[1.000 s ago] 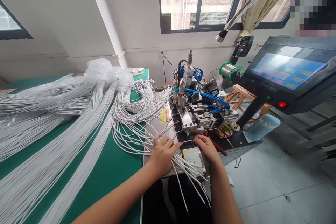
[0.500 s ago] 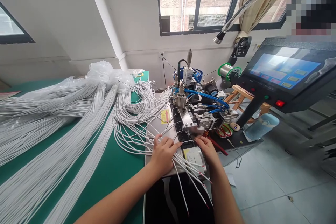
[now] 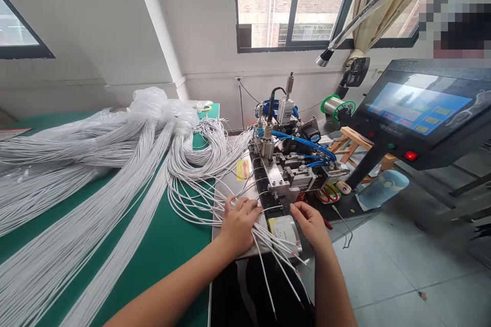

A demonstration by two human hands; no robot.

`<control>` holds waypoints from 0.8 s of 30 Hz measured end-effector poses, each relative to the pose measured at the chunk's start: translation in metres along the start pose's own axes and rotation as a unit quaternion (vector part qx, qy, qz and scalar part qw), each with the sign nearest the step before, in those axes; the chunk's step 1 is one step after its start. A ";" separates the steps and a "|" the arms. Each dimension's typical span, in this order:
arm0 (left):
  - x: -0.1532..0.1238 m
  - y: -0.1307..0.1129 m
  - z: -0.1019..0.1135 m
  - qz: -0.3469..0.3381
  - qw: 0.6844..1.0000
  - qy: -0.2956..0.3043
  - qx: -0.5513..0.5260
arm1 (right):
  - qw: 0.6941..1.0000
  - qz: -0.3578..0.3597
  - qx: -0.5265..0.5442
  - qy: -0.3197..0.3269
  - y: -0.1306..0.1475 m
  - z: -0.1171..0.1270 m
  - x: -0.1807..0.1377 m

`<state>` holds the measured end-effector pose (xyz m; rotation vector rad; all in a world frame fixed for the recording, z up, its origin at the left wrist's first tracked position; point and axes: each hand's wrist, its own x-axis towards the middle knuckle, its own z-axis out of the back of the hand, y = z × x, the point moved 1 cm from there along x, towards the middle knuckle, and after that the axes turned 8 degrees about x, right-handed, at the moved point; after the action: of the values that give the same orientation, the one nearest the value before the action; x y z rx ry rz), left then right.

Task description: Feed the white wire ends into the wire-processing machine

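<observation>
My left hand (image 3: 238,225) is closed over a bundle of thin white cables (image 3: 264,237) at the front of the machine plate. Their reddish-tipped ends fan out below it, over my lap. A single white cable (image 3: 273,208) runs from beneath its fingers toward the machine's black guide. My right hand (image 3: 311,222) is just right of that cable's end, thumb and forefinger pressed together; whatever may be between them is too small to make out. The bench machine (image 3: 278,182), with metal cylinders and blue air hoses, stands directly beyond both hands.
Long bundles of white cable (image 3: 115,214) cover much of the green table (image 3: 180,271) at left. A tilted control screen (image 3: 420,107) stands at right, near a solder wire spool (image 3: 333,105) and a blue plastic bottle (image 3: 387,187). A flexible lamp (image 3: 325,56) hangs above.
My right hand has drawn a little to the right, away from the cable end. The machine's upright cylinder now leans differently with the shifted camera view. My left hand stays on the cables.
</observation>
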<state>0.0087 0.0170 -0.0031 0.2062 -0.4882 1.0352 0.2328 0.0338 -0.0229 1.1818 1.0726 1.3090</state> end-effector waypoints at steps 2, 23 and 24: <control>0.001 -0.001 0.000 0.008 1.000 -0.008 0.009 | 1.000 0.003 -0.002 0.005 0.006 0.001 -0.004; 0.002 0.000 0.000 -0.050 0.998 -0.046 0.001 | 0.944 0.129 -0.245 -0.179 0.069 0.048 0.005; 0.002 0.001 -0.001 -0.052 0.997 -0.054 0.000 | 0.919 0.138 -0.298 -0.215 0.077 0.058 0.016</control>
<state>0.0093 0.0191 -0.0035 0.2848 -0.5694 0.9263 0.2812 0.0429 0.0617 1.0903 0.1577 1.3662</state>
